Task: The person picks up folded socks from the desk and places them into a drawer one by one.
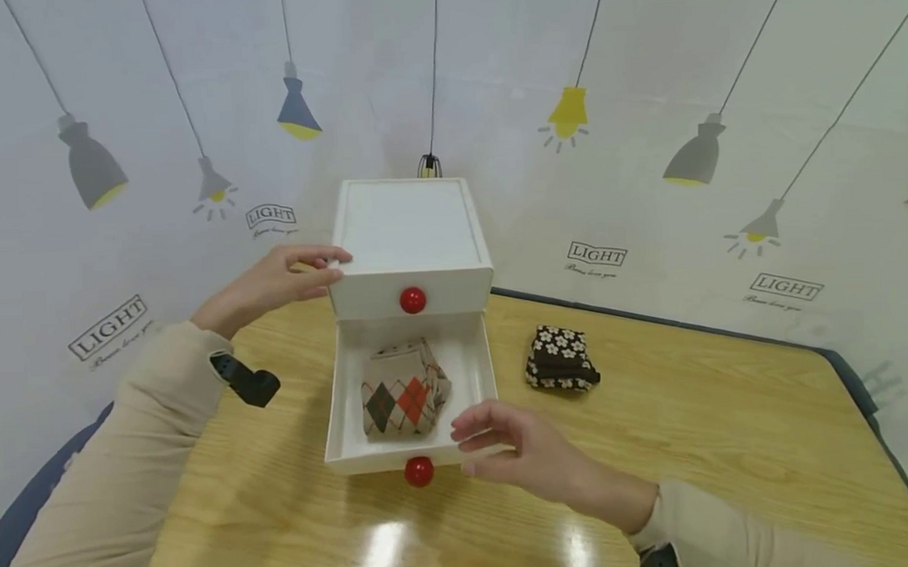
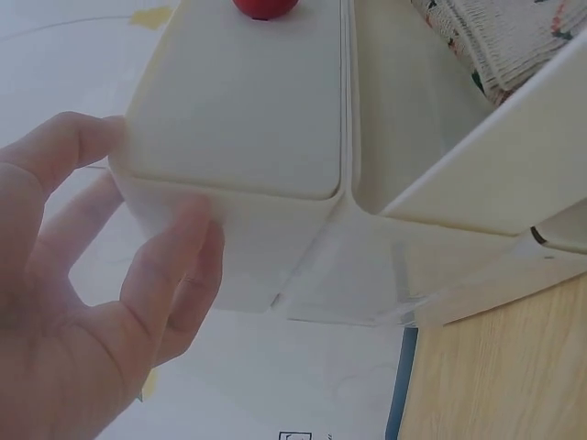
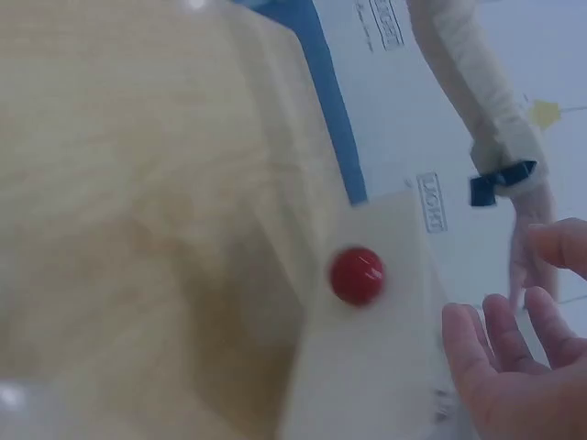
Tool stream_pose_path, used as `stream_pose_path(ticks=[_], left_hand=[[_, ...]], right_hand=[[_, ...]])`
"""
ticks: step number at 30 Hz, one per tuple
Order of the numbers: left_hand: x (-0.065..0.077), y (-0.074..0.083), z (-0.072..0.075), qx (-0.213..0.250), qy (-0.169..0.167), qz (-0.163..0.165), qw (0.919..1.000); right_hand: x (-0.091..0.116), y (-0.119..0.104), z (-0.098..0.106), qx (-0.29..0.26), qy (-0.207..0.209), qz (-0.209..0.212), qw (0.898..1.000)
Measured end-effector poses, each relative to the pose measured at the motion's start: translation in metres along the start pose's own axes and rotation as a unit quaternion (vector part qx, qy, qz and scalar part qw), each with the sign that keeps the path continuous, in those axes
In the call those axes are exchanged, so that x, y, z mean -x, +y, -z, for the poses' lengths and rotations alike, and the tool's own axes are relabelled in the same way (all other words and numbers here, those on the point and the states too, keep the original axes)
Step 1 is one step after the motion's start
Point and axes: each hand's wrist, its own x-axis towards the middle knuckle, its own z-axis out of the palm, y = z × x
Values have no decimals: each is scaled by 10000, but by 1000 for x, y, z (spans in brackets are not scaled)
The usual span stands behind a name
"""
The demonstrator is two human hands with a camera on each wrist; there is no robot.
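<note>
A white two-drawer box [image 1: 407,227] stands on the table, its upper drawer closed. The lower drawer [image 1: 467,358] is pulled out, with a red ball knob [image 1: 419,472] on its front. Inside lies a folded beige knit bundle [image 1: 398,394], like socks, with dark green and orange diamonds. My left hand [image 1: 277,281] rests at the box's upper left edge; in the left wrist view its fingertips touch the top edge and the side [image 2: 252,238]. My right hand [image 1: 535,452] is over the drawer's front right corner, fingers loosely bent, holding nothing.
A folded black bundle with white flowers [image 1: 562,359] lies on the wooden table [image 1: 699,425], right of the box. Behind the table's dark back edge [image 1: 650,317] hangs a pale wall sheet [image 1: 492,82] printed with lamps. Dark wrist cameras [image 1: 245,381] sit on both sleeves.
</note>
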Motion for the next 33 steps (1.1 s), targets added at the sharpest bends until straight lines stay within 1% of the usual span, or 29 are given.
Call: stream_pose_path(ticks=[2, 4, 8, 9, 11, 14, 16, 18, 20, 22, 25, 27, 29, 33], left_hand=[[-1, 1, 1, -9, 12, 30, 10000], [-1, 3, 2, -34, 19, 34, 10000], [-4, 7, 3, -85, -2, 40, 10000], [-4, 8, 3, -90, -6, 40, 10000], [-5, 9, 3, -82, -13, 53, 10000], [-5, 10, 2, -83, -7, 72, 9999], [-4, 10, 2, -90, -3, 79, 9999], [-3, 10, 2, -112, -2, 87, 9999], [-2, 10, 2, -110, 4, 91, 9999], [-2, 9, 2, -111, 15, 85, 9999], [-1, 8, 1, -69, -12, 68, 10000], [0, 7, -1, -19, -33, 54, 10000], [1, 6, -1, -1, -79, 29, 10000], [3, 3, -1, 6, -9, 33, 10000]], right_hand=[[8, 13, -9, -198, -168, 18, 9997], [13, 27, -17, -416, -323, -108, 9986], [16, 55, -30, -783, -388, -401, 9954], [15, 60, -32, -862, -356, -468, 9945], [13, 69, -36, -1006, -286, -457, 9935], [8, 75, -42, -1377, -127, -430, 9895], [4, 78, -47, -1675, 65, -422, 9850], [-1, 79, -54, -1940, 357, -436, 9794], [-7, 79, -61, -2239, 678, -502, 9710], [-11, 79, -68, -2629, 975, -628, 9578], [-16, 77, -76, -3195, 1335, -869, 9341], [-17, 76, -80, -3398, 1557, -968, 9224], [-18, 76, -83, -3486, 1743, -965, 9159], [-19, 73, -87, -3547, 2039, -915, 9079]])
